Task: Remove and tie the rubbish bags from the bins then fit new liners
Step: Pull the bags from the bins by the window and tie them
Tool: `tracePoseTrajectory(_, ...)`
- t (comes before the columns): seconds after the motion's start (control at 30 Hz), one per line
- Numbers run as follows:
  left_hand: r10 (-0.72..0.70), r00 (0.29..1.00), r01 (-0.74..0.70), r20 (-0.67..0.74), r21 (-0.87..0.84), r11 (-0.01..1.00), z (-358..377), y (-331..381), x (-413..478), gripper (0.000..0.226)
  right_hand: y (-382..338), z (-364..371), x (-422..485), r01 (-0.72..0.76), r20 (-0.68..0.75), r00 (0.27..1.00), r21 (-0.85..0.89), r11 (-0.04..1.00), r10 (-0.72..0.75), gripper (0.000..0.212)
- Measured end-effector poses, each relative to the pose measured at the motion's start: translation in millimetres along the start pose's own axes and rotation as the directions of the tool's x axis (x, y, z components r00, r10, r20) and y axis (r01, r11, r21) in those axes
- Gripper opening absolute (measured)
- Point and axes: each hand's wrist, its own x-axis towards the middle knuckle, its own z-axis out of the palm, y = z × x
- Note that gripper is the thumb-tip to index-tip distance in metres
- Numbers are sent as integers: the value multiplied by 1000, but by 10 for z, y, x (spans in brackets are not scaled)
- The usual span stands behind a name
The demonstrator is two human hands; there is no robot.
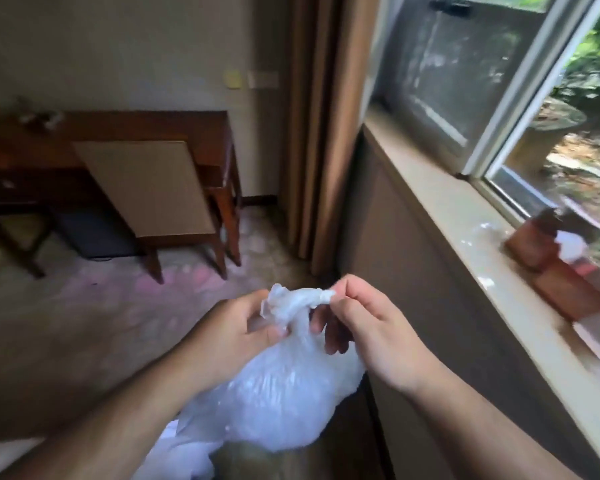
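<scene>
The rubbish bag (284, 400) hangs in mid-air in front of the person, near the window sill (440, 216), with its twisted neck (298, 303) drawn up between both hands and no bin in view. The left hand (232, 337) grips the neck just below the twist, while the fingers (343, 294) of the right hand (371, 334) pinch its free end. The bag is judged light, thin, slippery and easily torn, so it is best held at the bunched neck, not the body.

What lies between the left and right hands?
Head view: the twisted neck of the white rubbish bag spans the gap, the left hand gripping one end, the right hand pinching the other.
</scene>
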Motion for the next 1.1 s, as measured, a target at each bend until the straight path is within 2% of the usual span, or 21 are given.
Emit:
tracePoseTrajectory(0.07, -29, 994, 30, -103, 8, 1000, -135, -32, 91, 6, -43, -1, 319, 21, 70, 997, -38, 999, -19, 24)
tracePoseTrajectory(0.13, -57, 981, 66, -185, 47, 997, -294, -65, 126, 10, -79, 54, 593, 16, 174, 985, -41, 999, -9, 23)
tracePoseTrajectory(0.17, -58, 973, 76, -225, 74, 994, -375, -87, 143, 5, -96, 101, 722, 15, 232, 973, -38, 999, -6, 23)
tracePoseTrajectory(0.23, -63, 947, 105, -315, 120, 987, -547, -147, 174, 14, -139, 218, 976, 22, 314, 949, -11, 1000, -17, 24)
tracePoseTrajectory(0.4, -79, 831, 164, -550, 106, 981, -998, -387, 321, 26, -246, 565, 1682, -26, 365, 930, 169, 985, -38, 24)
tracePoseTrajectory(0.53, -84, 782, 174, -617, 86, 981, -1367, -567, 619, 32, -334, 795, 2254, -83, 350, 937, 286, 955, -23, 34)
tracePoseTrajectory(0.63, -120, 761, 175, -637, 23, 984, -1670, -712, 905, 37, -431, 931, 2696, -40, 355, 935, 163, 986, -20, 29)
tracePoseTrajectory(0.77, -149, 750, 177, -644, -21, 984, -2154, -886, 1237, 45, -571, 1166, 3258, -52, 435, 900, 174, 983, -29, 27)
tracePoseTrajectory(0.83, -169, 731, 190, -661, -40, 981, -2411, -962, 1367, 35, -609, 1316, 3507, -25, 428, 903, 147, 989, -41, 27)
tracePoseTrajectory(0.97, -142, 650, 204, -746, -8, 979, -2828, -1106, 1480, 23, -652, 1610, 3941, -5, 385, 923, 92, 996, -31, 26)
tracePoseTrajectory(1.1, -187, 575, 224, -797, -66, 972, -3196, -1306, 1462, 29, -703, 1981, 4431, 19, 382, 923, 94, 995, -54, 24)
